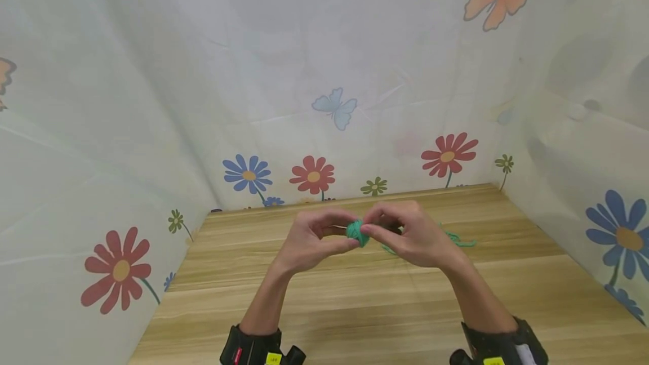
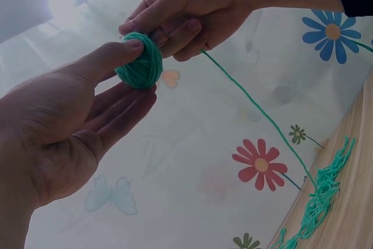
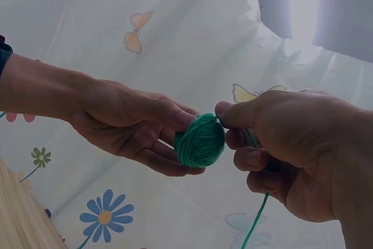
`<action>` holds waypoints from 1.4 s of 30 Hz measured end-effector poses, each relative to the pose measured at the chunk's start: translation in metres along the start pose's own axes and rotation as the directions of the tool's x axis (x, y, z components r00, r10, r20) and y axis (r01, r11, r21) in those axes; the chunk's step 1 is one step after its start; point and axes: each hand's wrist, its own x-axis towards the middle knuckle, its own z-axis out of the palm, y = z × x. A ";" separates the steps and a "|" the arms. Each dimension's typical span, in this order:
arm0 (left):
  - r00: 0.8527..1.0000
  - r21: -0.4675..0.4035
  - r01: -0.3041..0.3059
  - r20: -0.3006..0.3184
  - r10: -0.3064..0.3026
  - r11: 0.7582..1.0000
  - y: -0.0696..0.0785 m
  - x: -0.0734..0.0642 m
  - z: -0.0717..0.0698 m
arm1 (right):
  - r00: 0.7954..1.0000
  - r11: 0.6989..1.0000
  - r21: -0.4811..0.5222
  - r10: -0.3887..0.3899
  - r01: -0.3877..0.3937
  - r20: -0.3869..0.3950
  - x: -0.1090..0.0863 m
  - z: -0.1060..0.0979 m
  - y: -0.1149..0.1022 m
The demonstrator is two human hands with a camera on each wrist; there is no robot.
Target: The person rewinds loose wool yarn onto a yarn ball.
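Note:
A small ball of green yarn (image 1: pixel 357 232) is held up over the table between both hands. My left hand (image 1: pixel 306 241) grips it, the thumb on one side and the fingers on the other. Against the ball's other side, my right hand (image 1: pixel 413 235) pinches the strand between thumb and forefinger, its other fingers curled. From that hand the green strand (image 2: pixel 256 104) runs down, taut, to a loose heap of green yarn (image 2: pixel 319 205) on the table. In the head view the right hand hides part of this heap.
The wood-grain table (image 1: pixel 355 308) spreads beneath the hands. White sheeting printed with flowers and butterflies (image 1: pixel 274 61) stands behind it and at both sides. A black band (image 1: pixel 253 347) with a small camera is worn on each wrist.

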 end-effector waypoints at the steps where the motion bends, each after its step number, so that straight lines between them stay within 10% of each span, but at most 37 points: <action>1: 1.000 0.004 0.014 0.006 -0.014 1.000 0.003 0.000 0.001 | 1.000 1.000 -0.005 0.012 -0.012 0.000 0.000 0.000 0.000; 12: 0.996 -0.026 0.077 0.052 -0.076 0.997 0.027 0.004 0.008 | 0.995 0.999 -0.018 0.027 -0.029 -0.094 -0.001 -0.001 0.007; 21: 1.000 -0.052 0.013 0.011 -0.013 0.999 0.023 0.003 0.009 | 0.986 0.994 -0.069 0.071 -0.081 -0.148 0.002 0.004 0.014; 33: 0.995 -0.028 -0.015 -0.103 0.012 0.999 0.026 0.005 0.010 | 0.980 0.983 -0.021 0.183 -0.185 -0.079 0.000 0.006 0.021; 42: 0.976 0.045 -0.027 -0.213 0.036 0.999 0.008 0.002 0.003 | 0.990 0.990 -0.070 0.123 -0.119 0.064 0.000 0.007 0.021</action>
